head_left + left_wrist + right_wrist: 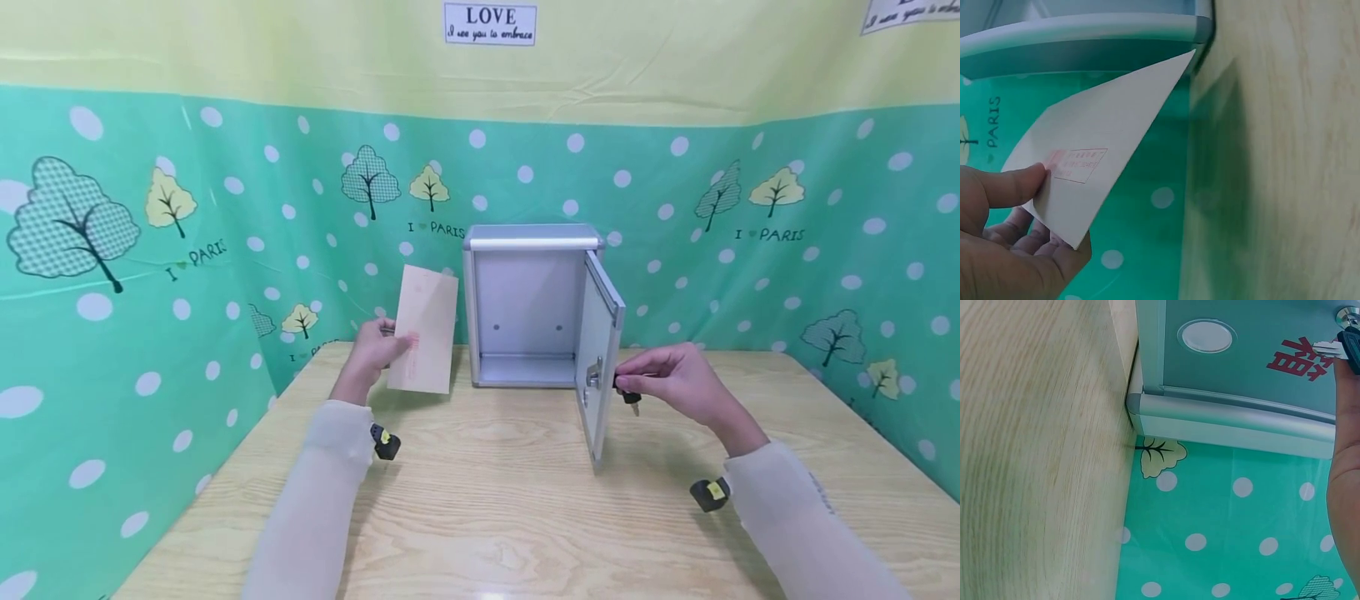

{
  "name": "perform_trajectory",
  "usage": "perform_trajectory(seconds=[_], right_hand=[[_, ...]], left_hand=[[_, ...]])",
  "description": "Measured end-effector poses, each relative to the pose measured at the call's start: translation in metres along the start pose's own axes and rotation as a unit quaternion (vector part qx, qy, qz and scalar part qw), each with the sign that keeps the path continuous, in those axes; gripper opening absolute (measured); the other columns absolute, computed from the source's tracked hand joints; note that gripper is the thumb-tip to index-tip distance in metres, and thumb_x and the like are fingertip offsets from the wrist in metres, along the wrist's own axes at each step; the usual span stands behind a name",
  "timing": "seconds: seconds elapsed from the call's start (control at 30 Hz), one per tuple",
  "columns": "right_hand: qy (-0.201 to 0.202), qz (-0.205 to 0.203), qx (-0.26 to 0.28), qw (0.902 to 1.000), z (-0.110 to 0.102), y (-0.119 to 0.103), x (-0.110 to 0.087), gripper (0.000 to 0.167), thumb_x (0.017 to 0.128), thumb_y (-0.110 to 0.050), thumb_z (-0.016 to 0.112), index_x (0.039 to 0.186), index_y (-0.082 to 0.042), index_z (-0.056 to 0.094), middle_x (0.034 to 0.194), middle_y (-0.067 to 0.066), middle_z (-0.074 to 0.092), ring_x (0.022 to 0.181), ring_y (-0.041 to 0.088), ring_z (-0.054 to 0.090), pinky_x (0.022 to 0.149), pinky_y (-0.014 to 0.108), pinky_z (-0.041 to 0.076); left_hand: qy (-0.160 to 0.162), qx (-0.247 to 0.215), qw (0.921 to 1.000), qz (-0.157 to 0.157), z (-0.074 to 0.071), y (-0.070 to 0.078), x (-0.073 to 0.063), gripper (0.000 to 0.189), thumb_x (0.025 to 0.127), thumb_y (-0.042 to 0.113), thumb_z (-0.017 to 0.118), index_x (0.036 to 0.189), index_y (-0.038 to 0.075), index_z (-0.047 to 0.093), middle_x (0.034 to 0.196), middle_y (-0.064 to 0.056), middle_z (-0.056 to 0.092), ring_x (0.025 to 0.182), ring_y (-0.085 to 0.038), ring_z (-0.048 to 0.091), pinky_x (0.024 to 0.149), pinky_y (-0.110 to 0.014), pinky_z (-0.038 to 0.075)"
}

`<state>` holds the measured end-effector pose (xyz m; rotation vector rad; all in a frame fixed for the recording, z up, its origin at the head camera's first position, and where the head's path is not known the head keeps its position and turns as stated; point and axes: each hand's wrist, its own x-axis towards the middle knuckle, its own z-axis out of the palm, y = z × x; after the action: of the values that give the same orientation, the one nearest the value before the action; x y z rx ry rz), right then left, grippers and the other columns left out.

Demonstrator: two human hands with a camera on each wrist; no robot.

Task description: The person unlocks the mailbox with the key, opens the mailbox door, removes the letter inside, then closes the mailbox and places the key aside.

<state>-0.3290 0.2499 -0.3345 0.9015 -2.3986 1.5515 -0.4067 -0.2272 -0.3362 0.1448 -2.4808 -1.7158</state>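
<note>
Left grip point(371, 350) pinches the envelope point(431, 325), long axis near upright, the open box point(534, 242) just to its right; right grip point(678, 379) pinches a key point(631, 397) at the door point(602, 333).

- A screened-off tabletop, like a small staged set; whether in a home, an office or a studio cannot be told.
- Wood-grain table point(480, 500), bare along its near part.
- Creased green-and-yellow backdrop point(652, 179) behind the far edge, turning at both far corners and running along the side edges.
- Its print: white dots, trees, "PARIS", "LOVE".
</note>
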Motion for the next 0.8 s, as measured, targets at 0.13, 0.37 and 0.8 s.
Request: perform_trajectory(seconds=[0.13, 0.37, 0.8], right_hand=[[0.001, 0.003, 0.001, 1.0, 0.0, 0.0, 0.0, 0.016, 0.089, -0.006, 0.079, 0.104, 0.001, 0.078, 0.097, 0.008, 0.079, 0.082, 0.022, 0.076, 0.075, 0.032, 0.065], [0.001, -0.003, 0.004, 1.0, 0.0, -0.001, 0.0, 0.016, 0.089, -0.004, 0.079, 0.104, 0.002, 0.077, 0.097, 0.008, 0.079, 0.081, 0.022, 0.076, 0.073, 0.032, 0.065], [0.003, 0.002, 0.013, 0.9999, 0.001, -0.001, 0.001, 0.017, 0.089, -0.004, 0.079, 0.104, 0.004, 0.077, 0.097, 0.008, 0.079, 0.081, 0.022, 0.076, 0.074, 0.033, 0.065]], left_hand=[[-0.004, 0.012, 0.9998, -0.017, 0.006, -0.005, 0.001, 0.039, 0.096, 0.011, 0.072, 0.128, -0.003, 0.054, 0.121, -0.02, 0.06, 0.105, -0.03, 0.061, 0.082, -0.035, 0.058], [-0.019, -0.008, 0.9971, -0.073, 0.015, -0.011, -0.001, 0.036, 0.096, 0.008, 0.072, 0.126, -0.005, 0.057, 0.12, -0.021, 0.063, 0.103, -0.032, 0.065, 0.078, -0.038, 0.06], [0.01, 0.013, 0.9966, -0.081, 0.02, -0.028, 0.0, 0.016, 0.09, -0.005, 0.069, 0.106, -0.008, 0.066, 0.094, -0.014, 0.067, 0.077, -0.02, 0.065, 0.062, -0.026, 0.058]])
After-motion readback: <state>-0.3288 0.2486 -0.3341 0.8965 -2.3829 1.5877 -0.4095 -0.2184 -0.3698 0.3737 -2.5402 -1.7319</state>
